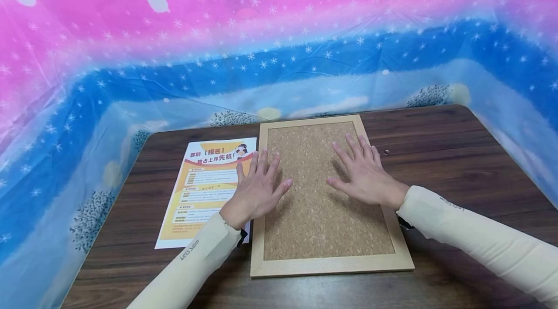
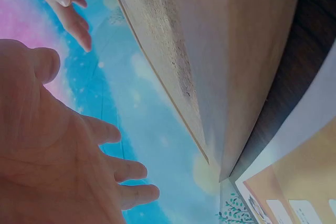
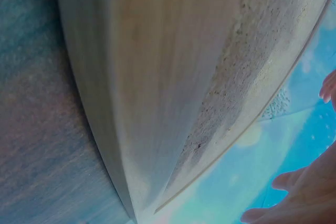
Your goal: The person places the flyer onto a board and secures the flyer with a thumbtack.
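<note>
A cork board [image 1: 322,231] in a pale wooden frame lies flat on the table. Above its left side is my left hand [image 1: 257,193], fingers spread and holding nothing. My right hand [image 1: 364,176] hovers over the board's right side, also with fingers spread. Both wrist views show a gap between palm and board; in the left one, the left hand [image 2: 58,145] stands clear of the frame's edge [image 2: 252,51]. Left of the board lies a printed sheet [image 1: 174,239] with an orange and white layout, partly covered from view by the left hand and sleeve.
The dark wooden table [image 1: 453,163] carries a small ring-like thing [image 1: 386,152] right of the board, too small to tell its kind. A pink and blue patterned cloth [image 1: 270,62] hangs behind and around the table.
</note>
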{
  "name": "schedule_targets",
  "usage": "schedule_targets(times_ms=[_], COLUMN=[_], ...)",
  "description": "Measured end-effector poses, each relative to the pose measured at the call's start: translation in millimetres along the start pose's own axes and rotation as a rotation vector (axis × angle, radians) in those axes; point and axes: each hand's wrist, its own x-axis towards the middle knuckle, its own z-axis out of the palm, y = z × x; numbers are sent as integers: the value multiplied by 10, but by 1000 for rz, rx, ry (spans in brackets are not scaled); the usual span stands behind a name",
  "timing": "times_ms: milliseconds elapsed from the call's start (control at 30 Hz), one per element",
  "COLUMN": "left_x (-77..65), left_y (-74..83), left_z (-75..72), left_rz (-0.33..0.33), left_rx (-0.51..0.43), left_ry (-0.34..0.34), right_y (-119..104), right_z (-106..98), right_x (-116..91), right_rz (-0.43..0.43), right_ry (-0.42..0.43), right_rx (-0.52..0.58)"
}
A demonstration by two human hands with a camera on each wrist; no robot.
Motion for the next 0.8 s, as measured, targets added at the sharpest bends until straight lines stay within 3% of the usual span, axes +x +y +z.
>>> schedule_targets(times_ms=[800], left_x=[-32], left_y=[-155], left_z=[-68], left_rz=[-58], left_rx=[10], left_ry=[-10], right_y=[158], right_z=[-10], right_x=[-11], right_rz=[44], right_ry=[-12], right_rx=[5])
